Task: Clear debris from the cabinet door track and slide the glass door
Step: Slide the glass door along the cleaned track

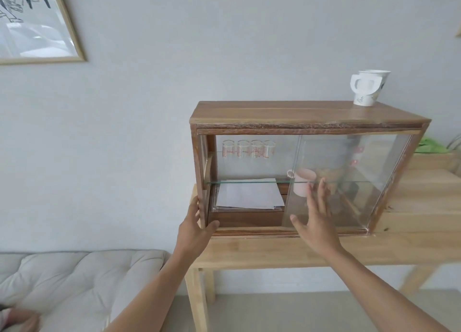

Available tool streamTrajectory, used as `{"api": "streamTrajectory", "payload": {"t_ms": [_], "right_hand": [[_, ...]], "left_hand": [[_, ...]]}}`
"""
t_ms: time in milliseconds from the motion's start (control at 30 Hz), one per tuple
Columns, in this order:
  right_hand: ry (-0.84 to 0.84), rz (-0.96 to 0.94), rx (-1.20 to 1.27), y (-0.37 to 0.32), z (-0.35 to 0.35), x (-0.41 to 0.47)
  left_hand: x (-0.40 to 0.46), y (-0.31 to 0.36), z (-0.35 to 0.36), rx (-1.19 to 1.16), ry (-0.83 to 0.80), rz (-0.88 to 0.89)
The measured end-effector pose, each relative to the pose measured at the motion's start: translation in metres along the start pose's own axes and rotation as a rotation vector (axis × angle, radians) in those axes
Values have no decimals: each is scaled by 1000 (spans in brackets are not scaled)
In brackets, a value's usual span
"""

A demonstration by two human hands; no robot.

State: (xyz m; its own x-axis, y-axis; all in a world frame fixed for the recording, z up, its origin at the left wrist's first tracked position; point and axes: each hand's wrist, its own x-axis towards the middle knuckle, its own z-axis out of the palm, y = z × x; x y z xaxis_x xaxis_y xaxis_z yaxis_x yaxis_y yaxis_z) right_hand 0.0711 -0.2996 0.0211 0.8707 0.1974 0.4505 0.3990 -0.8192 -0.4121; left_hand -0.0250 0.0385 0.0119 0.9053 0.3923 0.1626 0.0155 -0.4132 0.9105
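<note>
Nearest the camera, left hand (197,225) is gripping the cabinet (294,117) at its lower left corner post, fingers closed round the wood. Right hand (315,218) is lying flat and spread on the glass door (349,182), grasping nothing. Door is sitting toward the right of the opening, lower edge in the track (262,232); clear, frameless, reflective. Likely rigid, smooth, breakable: palm friction or the free left edge looks safest. Behind, pink mug (303,182) is standing on the shelf
</note>
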Motion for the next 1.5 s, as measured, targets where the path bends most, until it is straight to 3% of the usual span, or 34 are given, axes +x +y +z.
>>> {"api": "streamTrajectory", "payload": {"t_ms": [400, 767, 900, 1100, 1333, 1500], "right_hand": [[-59, 79, 31, -52, 35, 3], [-256, -228, -67, -85, 53, -13], [-205, -270, -113, -76, 43, -15], [41, -225, -269, -53, 24, -16], [76, -142, -487, -27, 21, 2], [103, -217, -539, -18, 25, 25]], "left_hand": [[-6, -1, 3, 4, -1, -18], [-6, 0, 2, 23, 4, 10], [-5, -2, 2, 15, 5, -4], [-5, 3, 2, 16, 22, 11], [-7, 3, 3, 7, 18, 12], [-7, 2, 4, 16, 13, -4]]}}
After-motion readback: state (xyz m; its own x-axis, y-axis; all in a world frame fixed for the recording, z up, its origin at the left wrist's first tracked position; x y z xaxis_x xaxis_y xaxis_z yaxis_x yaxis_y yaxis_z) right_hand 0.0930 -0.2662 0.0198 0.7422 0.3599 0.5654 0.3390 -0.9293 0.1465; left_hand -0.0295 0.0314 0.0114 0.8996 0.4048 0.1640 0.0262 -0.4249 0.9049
